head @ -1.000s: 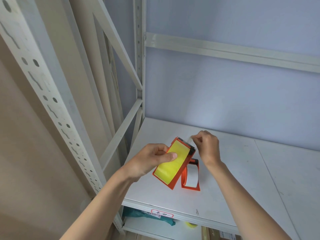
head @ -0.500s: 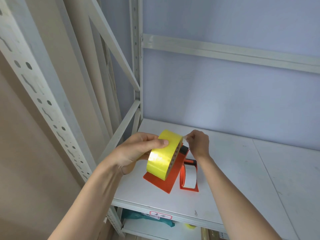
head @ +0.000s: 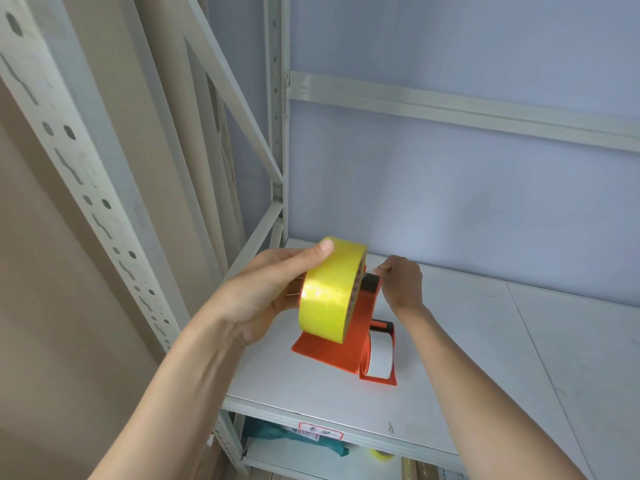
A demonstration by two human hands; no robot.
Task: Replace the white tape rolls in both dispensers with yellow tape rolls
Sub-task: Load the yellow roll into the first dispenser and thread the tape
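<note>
My left hand point(head: 263, 296) grips an orange tape dispenser point(head: 341, 344) that carries a yellow tape roll point(head: 329, 292), held above the white shelf point(head: 485, 358). My right hand point(head: 401, 282) pinches something thin at the dispenser's black front end point(head: 370, 282), apparently the loose tape end. A second orange dispenser point(head: 379, 355) with a white tape roll point(head: 381, 358) in it lies on the shelf just behind and to the right of the held one, partly hidden by it.
Perforated metal uprights point(head: 86, 188) and diagonal braces point(head: 235, 98) stand at the left. A horizontal rail point(head: 450, 109) crosses the blue wall. On the lower shelf lie a teal bag point(head: 298, 438) and a small yellow item point(head: 379, 453).
My left hand turned the dispenser so that the yellow roll's outer face points toward me and raised it a little. My right hand stayed pinched at its front end.
</note>
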